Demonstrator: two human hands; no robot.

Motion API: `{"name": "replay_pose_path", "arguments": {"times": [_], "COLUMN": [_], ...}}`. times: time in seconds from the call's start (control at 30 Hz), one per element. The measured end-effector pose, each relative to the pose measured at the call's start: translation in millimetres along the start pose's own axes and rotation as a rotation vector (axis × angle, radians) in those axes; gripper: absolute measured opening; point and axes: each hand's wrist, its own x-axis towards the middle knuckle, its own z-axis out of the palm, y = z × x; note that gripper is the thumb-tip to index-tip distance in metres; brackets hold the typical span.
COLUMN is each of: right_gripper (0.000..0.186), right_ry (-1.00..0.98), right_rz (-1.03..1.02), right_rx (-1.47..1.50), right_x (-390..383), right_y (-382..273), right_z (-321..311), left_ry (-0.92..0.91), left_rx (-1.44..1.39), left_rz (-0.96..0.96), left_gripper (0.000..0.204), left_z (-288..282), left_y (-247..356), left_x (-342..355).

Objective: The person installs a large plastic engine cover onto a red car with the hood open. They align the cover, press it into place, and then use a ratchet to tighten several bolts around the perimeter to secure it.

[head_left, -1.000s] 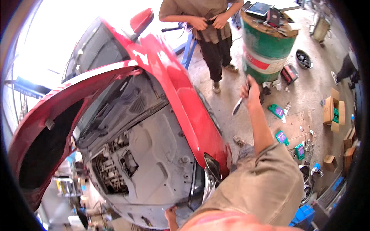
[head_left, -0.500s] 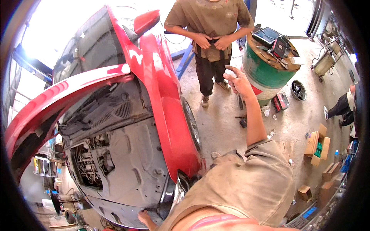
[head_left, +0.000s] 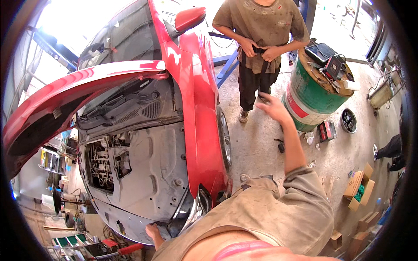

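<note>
Beside the red car (head_left: 202, 130), my right hand (head_left: 275, 108) is raised in the air, fingers apart and holding nothing; dark marks show at its fingertips and it is slightly blurred. My left hand (head_left: 153, 231) rests at the front edge of the grey panel (head_left: 161, 163) over the engine bay, its fingers small and partly hidden. The hood (head_left: 82, 78) stands raised above that bay, and engine parts (head_left: 101, 165) show through an opening in the panel. Past my right hand stands another person (head_left: 263, 32) in a stained brown shirt, both hands at the waist.
A green and white drum (head_left: 307, 108) bears a tablet-like device (head_left: 321, 52) and a red-black device (head_left: 333, 67). On the floor are a battery-like box (head_left: 326, 130), a round pan (head_left: 348, 120) and an open carton (head_left: 359, 187). A wheeled cart (head_left: 385, 93) stands at the far right.
My view has shifted, so the car and drum sit further right and the person stands further right. My right hand has come lower, its pointing finger less extended. My left hand stays at the panel's edge.
</note>
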Motion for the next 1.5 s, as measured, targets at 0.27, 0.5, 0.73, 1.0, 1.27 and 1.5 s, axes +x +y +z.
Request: {"name": "replay_pose_path", "arguments": {"times": [0.27, 0.5, 0.73, 1.0, 1.27, 1.5], "right_gripper": [0.081, 0.042, 0.048, 0.046, 0.044, 0.026], "right_ry": [0.024, -0.279, -0.821, -0.506, -0.543, -0.529], "right_rz": [-0.479, -0.070, 1.179, 1.448, 0.568, 0.242], "right_rx": [-0.028, -0.336, -0.239, 0.090, -0.699, -0.752], "right_x": [111, 95, -121, -224, -149, -141], "right_y": [-162, 59, 404, 447, 460, 461], "right_z": [97, 167, 126, 90, 162, 227], "left_ry": [-0.055, -0.002, -0.023, -0.064, -0.043, -0.100], "left_rx": [0.269, -0.125, -0.155, -0.097, -0.050, 0.017], "left_rz": [0.273, -0.020, -0.024, -0.090, -0.124, -0.119], "left_gripper": [0.037, 0.028, 0.027, 0.025, 0.031, 0.028], "left_z": [13, -2, -1, 3, -2, -16], "left_y": [-6, 4, 1, 2, 14, 41], "left_x": [9, -6, -5, 5, -1, 1]}}
